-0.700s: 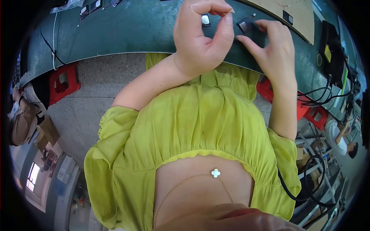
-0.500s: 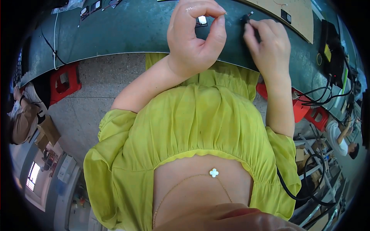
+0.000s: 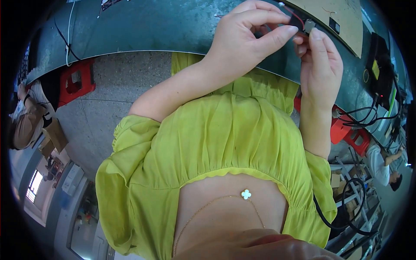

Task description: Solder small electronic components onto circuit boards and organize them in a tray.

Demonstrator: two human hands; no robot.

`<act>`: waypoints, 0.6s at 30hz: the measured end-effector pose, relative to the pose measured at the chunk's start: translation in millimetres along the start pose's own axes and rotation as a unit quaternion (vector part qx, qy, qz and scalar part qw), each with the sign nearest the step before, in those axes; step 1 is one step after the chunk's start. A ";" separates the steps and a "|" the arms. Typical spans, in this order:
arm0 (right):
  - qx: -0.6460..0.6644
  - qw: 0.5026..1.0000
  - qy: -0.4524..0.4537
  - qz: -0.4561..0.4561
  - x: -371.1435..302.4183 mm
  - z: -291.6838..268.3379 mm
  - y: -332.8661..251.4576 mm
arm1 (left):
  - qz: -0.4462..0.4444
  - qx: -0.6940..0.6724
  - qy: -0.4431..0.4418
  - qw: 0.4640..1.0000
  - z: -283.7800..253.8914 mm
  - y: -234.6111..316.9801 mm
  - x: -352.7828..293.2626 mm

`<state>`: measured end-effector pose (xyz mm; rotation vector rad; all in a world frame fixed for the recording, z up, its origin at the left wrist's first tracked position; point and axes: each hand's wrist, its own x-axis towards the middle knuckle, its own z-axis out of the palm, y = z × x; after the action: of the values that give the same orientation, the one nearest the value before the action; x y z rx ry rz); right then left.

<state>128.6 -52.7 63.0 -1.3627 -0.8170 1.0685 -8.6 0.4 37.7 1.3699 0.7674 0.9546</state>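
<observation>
My left hand (image 3: 253,37) reaches across to the right. Its thumb and fingertips are pinched at a small flat black part (image 3: 296,21), from which a red wire (image 3: 302,22) with a white connector (image 3: 281,4) runs. Close beside it, my right hand (image 3: 321,63) pinches a small greyish piece (image 3: 309,26) between thumb and fingers. The black part and the greyish piece meet or overlap just above the bench; whether they are joined I cannot tell. My fingers partly cover both.
Beyond my hands lies a tan board (image 3: 353,26) bearing a black part with a thin wire (image 3: 334,25). A black device with cables (image 3: 378,71) stands right on the green bench (image 3: 130,30). A white cable (image 3: 70,32) crosses at left. Red stools (image 3: 77,82) stand below the bench; people sit on both sides.
My left hand has moved right to meet the right hand, which has shifted slightly right and turned its fingers up. The black part is now between both hands, and a greyish piece shows.
</observation>
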 end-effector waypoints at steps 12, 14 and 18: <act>-0.453 0.792 -0.054 -0.406 10.4 10.2 -13.0 | 0.113 0.175 0.045 0.977 -15.6 -5.8 -3.4; -0.491 0.746 -0.081 -0.443 14.5 12.1 -20.1 | 0.124 0.200 0.044 0.971 -16.1 -5.7 -4.0; -0.567 0.677 -0.198 -0.425 20.2 16.7 -34.9 | 0.166 0.247 0.029 0.954 -16.7 -4.0 -4.6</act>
<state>124.1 -24.7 96.3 -1.3575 -2.4132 -0.0517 -25.1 3.9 32.0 1.9607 0.8746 1.1105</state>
